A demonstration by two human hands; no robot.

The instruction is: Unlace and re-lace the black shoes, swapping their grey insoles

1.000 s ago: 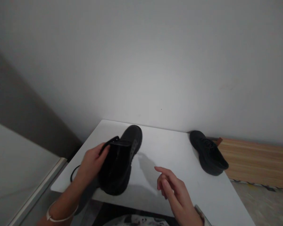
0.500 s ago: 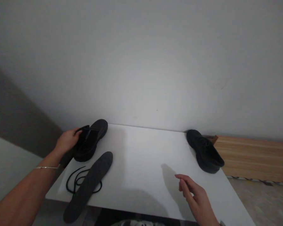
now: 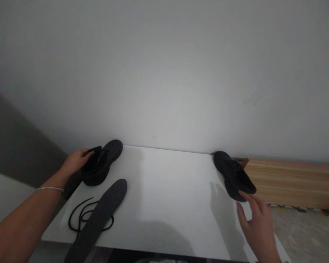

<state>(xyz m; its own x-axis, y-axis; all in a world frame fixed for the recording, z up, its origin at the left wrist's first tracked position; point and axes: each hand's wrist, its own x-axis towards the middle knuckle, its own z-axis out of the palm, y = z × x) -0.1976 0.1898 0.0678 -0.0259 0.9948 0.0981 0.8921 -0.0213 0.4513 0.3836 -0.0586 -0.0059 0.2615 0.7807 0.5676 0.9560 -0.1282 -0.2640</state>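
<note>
At the table's far left stands a black shoe [image 3: 111, 150] with no lace showing in it. My left hand [image 3: 75, 160] is closed on the edge of its opening, thumb and fingers pinching the side flap. A second black shoe [image 3: 230, 171], laced, stands at the far right with its toe toward the wall. My right hand [image 3: 254, 219] is at this shoe's heel, thumb and fingers apart; whether the fingertips touch the heel I cannot tell. Nearer the front left, a dark grey insole [image 3: 101, 215] lies across a loose black shoelace [image 3: 71, 215] and overhangs the table's front edge.
The white table [image 3: 170, 190] meets a pale wall [image 3: 164, 73] at its back. Beyond its right edge is a wood-grain board [image 3: 285, 182] above a grey floor [image 3: 304, 233]. A darker grey area lies to the left.
My right hand has moved right and spread its thumb from its fingers, from over the table to the laced shoe's heel. My left hand keeps its hold; the view has shifted slightly.
</note>
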